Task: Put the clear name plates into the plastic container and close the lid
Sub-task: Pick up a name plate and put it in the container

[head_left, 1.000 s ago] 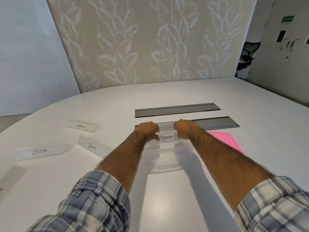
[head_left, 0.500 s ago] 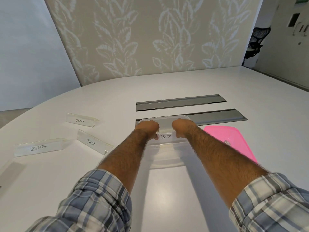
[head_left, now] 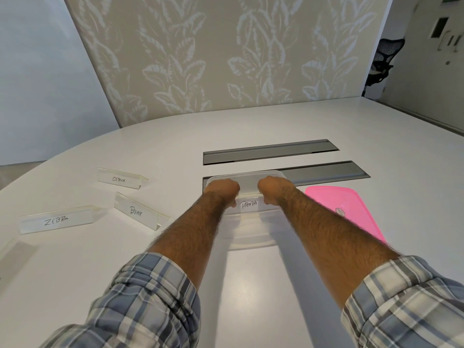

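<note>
A clear plastic container stands on the white table in front of me. Both hands reach into it: my left hand and my right hand each grip one end of the clear name plate marked PANDA, which sits inside the container near its far wall. The pink lid lies flat to the right of the container. Three more clear name plates stand on the table to the left: BEAR, ZEBRA and OSTRICH.
Two grey cable slots, a far slot and a near slot, are set in the table behind the container. Another clear plate's edge shows at the far left. A leaf-patterned partition stands behind the table; a black chair is at the back right.
The view has tilted and shifted a little. Both hands hold the PANDA plate in nearly the same spot inside the container; the far rim of the container now shows above my knuckles.
</note>
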`<state>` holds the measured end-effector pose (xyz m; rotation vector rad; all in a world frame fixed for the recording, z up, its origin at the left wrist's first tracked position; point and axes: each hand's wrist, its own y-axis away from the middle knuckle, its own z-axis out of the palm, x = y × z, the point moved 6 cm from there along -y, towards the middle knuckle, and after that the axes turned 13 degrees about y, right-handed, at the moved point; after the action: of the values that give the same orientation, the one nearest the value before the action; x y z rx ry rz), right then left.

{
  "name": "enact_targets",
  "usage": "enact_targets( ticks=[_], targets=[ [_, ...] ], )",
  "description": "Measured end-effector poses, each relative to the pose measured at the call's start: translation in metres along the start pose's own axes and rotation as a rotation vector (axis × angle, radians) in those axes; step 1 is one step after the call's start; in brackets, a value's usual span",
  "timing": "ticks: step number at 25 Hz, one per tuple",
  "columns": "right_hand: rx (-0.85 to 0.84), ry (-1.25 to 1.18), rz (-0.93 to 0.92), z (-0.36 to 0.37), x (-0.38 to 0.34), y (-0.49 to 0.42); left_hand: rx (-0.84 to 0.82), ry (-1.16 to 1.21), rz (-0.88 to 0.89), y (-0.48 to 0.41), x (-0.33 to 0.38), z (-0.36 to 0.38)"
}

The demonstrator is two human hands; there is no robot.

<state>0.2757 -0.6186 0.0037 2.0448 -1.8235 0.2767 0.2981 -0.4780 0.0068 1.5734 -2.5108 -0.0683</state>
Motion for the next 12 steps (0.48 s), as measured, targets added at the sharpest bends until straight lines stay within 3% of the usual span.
enact_targets(
  ticks=[6, 12],
  targets=[
    [0.077, -0.029, -0.003, -0.018, 0.005, 0.011, 0.087, 0.082, 0.046, 0.013, -0.008, -0.018],
    [0.21, -0.081, -0.003, -0.057, 0.0, 0.021, 0.368, 0.069, 0.031, 0.062, -0.046, -0.066]
  ],
)
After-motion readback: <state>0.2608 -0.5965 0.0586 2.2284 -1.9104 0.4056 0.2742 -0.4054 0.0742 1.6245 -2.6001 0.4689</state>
